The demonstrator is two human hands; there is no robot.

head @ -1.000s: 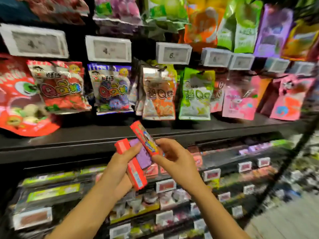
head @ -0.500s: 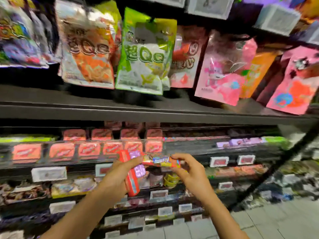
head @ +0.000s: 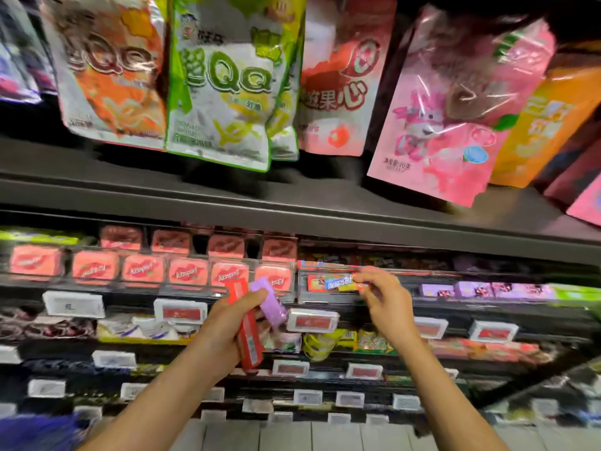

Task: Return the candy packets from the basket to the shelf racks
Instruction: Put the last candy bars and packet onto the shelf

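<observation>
Now your right hand (head: 383, 297) pinches the multicoloured candy stick (head: 338, 283) level with its matching rack (head: 325, 299), ready to slot in. Your left hand (head: 234, 320) grips the red packet (head: 248, 340) and purple packet (head: 270, 301) aside, waiting their turn.

We cannot read the blurred print on the stick (head: 338, 283) past the right hand's (head: 382, 299) fingertips, whose thumb hides its right end. The left hand's (head: 224, 330) fingers cover the middles of the red pack (head: 248, 340) and purple pack (head: 270, 302). Price tags (head: 312, 319) below the fingers are smeared, unreadable. The top edge crops the hanging bags (head: 224, 83).
</observation>
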